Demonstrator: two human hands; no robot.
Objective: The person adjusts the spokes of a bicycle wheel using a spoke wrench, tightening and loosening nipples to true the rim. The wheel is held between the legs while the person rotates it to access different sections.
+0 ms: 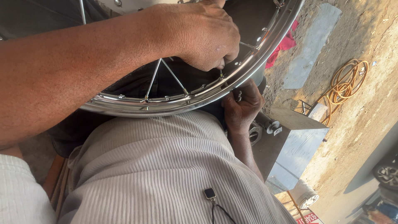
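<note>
A chrome spoked wheel rim (166, 103) rests across my lap, above my striped shirt. My left hand (203, 33) reaches over the rim from the left, its fingers closed on a spoke nipple (222, 71) at the rim's inner edge. My right hand (242, 108) is under the rim's outer side and grips it there, with a small dark metal piece (238, 95) at its fingers; I cannot make out what that piece is. Thin spokes (174, 76) fan inward from the rim.
A grey metal box (290, 141) stands right of my right hand, with a short cylinder part (267, 123) on it. On the dirt ground lie a coiled orange hose (346, 83), a red cloth (286, 43) and a grey slab (311, 45). A car wheel (387, 174) is at the lower right.
</note>
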